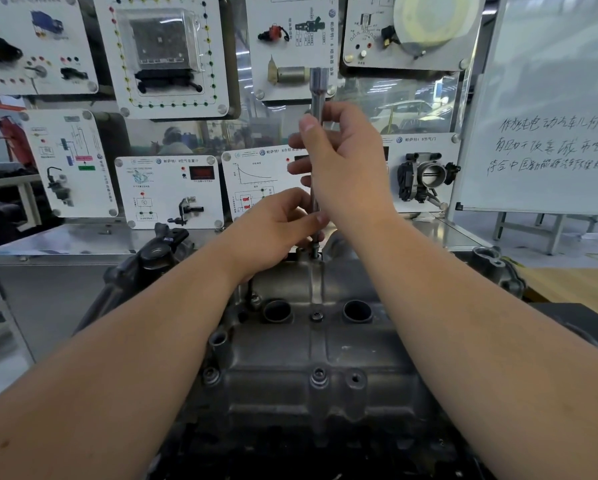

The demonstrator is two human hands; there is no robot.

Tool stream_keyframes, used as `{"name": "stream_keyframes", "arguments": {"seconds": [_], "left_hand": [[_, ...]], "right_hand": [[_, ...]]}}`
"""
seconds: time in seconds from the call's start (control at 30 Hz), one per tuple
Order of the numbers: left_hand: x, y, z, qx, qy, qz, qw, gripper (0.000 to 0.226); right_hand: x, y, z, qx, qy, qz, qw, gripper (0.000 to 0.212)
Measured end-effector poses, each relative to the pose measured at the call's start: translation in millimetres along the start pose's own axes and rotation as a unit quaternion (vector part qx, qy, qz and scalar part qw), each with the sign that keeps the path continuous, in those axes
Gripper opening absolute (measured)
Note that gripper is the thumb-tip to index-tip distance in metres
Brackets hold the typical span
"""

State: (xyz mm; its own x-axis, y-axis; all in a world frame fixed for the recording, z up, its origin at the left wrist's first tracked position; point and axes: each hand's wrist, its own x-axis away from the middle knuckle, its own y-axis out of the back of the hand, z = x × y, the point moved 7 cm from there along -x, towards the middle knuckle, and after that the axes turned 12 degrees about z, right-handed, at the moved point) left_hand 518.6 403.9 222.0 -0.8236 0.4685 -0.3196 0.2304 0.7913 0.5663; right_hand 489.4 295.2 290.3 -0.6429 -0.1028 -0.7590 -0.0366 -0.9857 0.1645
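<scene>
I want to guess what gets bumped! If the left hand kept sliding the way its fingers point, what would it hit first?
The socket extension bar. The left hand points its fingers at the bar's lower shaft and seems to pinch it there, just above the cylinder head cover.

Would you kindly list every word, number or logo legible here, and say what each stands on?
"帕萨特1.8空气流量计", beside a VW logo: air-flow panel.
"帕萨特1.8冷却液温…", cut off by the right hand: graph panel.
"帕萨特1.8节气门", beside a VW logo: throttle panel.
"有助于改善城市空…", handwritten: whiteboard; its other lines are unclear.
Upper panels: print too blurred.
Socket bar: no marking legible.
</scene>
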Motion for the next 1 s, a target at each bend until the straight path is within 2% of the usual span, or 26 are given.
{"name": "stream_keyframes", "arguments": {"seconds": [0.23, 0.4, 0.57, 0.67, 0.8, 0.9, 1.0], "left_hand": [[-0.2, -1.9, 1.9, 0.029, -0.003, 0.015, 0.999, 0.014], [-0.7, 1.3, 2.8, 0.01, -0.003, -0.001, 1.0, 0.02], [-1.1, 0.5, 5.0, 0.021, 0.003, 0.009, 1.0, 0.012], [0.2, -0.9, 2.0, 0.028, -0.01, 0.017, 0.999, 0.016], [0.3, 0.2, 1.8, 0.009, -0.005, 0.007, 1.0, 0.012], [-0.5, 1.0, 2.0, 0.004, -0.003, 0.002, 1.0, 0.017], [0.3, -0.9, 1.5, 0.02, -0.004, 0.008, 1.0, 0.013]], "right_hand": [[-1.5, -1.9, -2.0, -0.004, -0.025, 0.005, 1.0, 0.023], [-0.1, -1.0, -1.5, -0.02, -0.019, 0.009, 1.0, 0.004], [-0.1, 0.2, 1.0, 0.014, -0.01, -0.001, 1.0, 0.019], [-1.2, -1.4, -0.9, 0.002, -0.021, 0.002, 1.0, 0.024], [-0.3, -1.3, -1.7, -0.032, -0.021, 0.006, 0.999, 0.006], [0.1, -0.1, -1.5, -0.027, -0.01, 0.005, 1.0, 0.005], [-0.6, -0.1, -0.4, -0.015, -0.009, 0.002, 1.0, 0.012]]}}
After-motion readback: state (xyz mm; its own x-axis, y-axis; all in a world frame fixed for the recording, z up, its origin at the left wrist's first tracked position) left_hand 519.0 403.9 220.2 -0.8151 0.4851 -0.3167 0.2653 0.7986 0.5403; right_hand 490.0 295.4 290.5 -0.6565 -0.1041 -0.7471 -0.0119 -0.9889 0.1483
